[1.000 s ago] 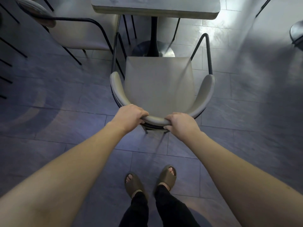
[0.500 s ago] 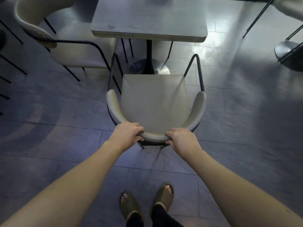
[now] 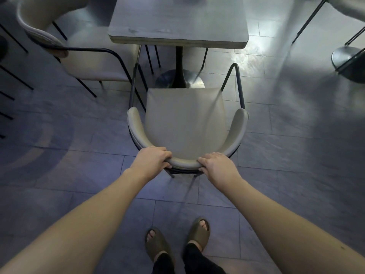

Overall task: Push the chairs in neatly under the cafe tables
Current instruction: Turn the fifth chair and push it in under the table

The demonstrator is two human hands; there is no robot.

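Now we grip the beige curved-back padded chair (image 3: 185, 123) at its backrest, left hand (image 3: 151, 160) and right hand (image 3: 218, 165) fingers curled around it; its seat sits short of the grey square counter (image 3: 177, 20) at twelve o'clock. Next, probably a straight push forward.

The chair (image 3: 185, 123) is a beige padded armchair with a curved wraparound back and thin black metal legs and arm loops; it stands upright on the floor, facing the desk (image 3: 177, 22), its seat front near the round pedestal base and not yet under the top. The desk is a grey rectangular slab on one black central post. A second chair (image 3: 94, 62) of the same make stands at the desk's left side, angled, its seat partly beneath the top's left edge.
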